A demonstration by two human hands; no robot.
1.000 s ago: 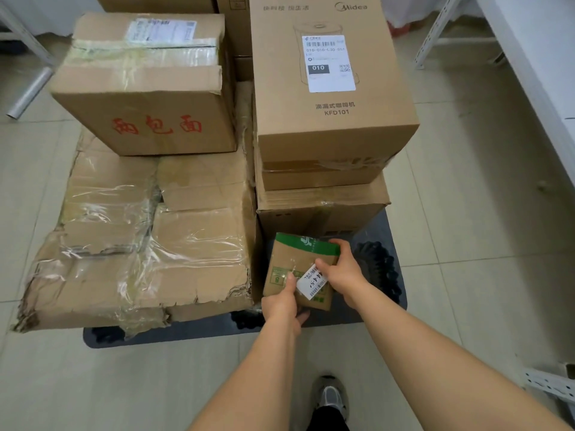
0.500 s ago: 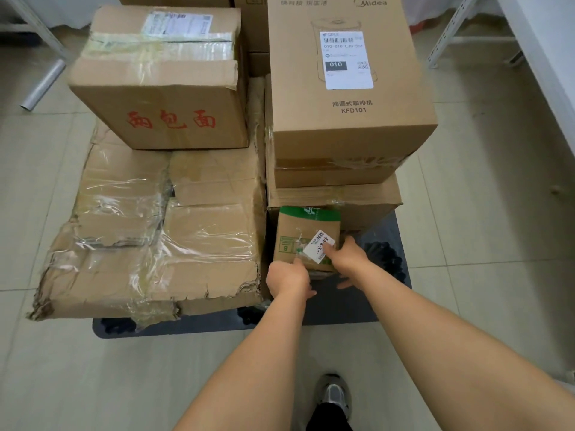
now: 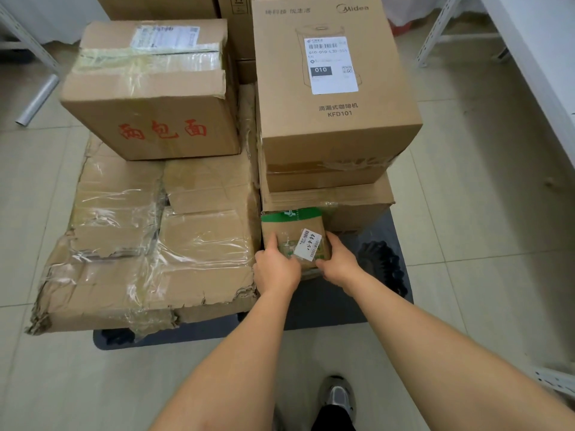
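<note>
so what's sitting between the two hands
In the head view, a small green-taped parcel with a white label lies between them. The left hand and right hand grip its two sides.

Small parcel right of flattened cartons

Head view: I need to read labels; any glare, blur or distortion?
Head view: even, soft light; glare streaks the taped flattened cardboard; the small box's sticker shows big digits clearly, fine print blurs; wide-angle stretch slants the white shelf at right.
</note>
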